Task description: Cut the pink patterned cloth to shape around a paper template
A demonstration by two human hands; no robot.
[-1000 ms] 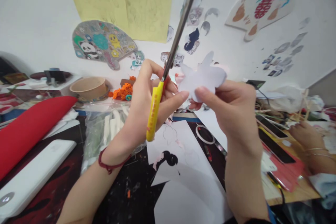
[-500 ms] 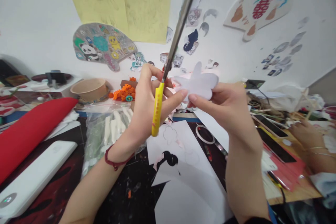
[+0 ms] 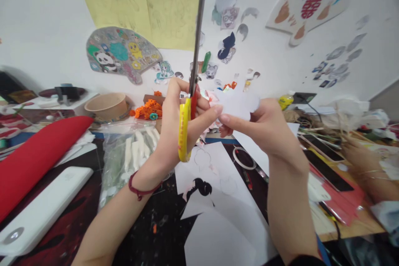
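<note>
Above the pencil-sketched sheet (image 3: 222,162), the left hand (image 3: 173,126) gripped yellow-handled scissors (image 3: 183,133) as the right hand (image 3: 268,126) pinched a paper cutout (image 3: 237,102), apparently positioning it, the next move seemingly needing steadiness.

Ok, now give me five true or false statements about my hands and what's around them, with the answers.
1. The left hand holds scissors. True.
2. The right hand holds a pencil. False: it holds a white paper cutout.
3. A dark red bracelet circles the left wrist. True.
4. The plastic bag is full of bright red pieces. False: the pieces in it look pale.
5. A fan with a panda picture is on the wall. True.
</note>
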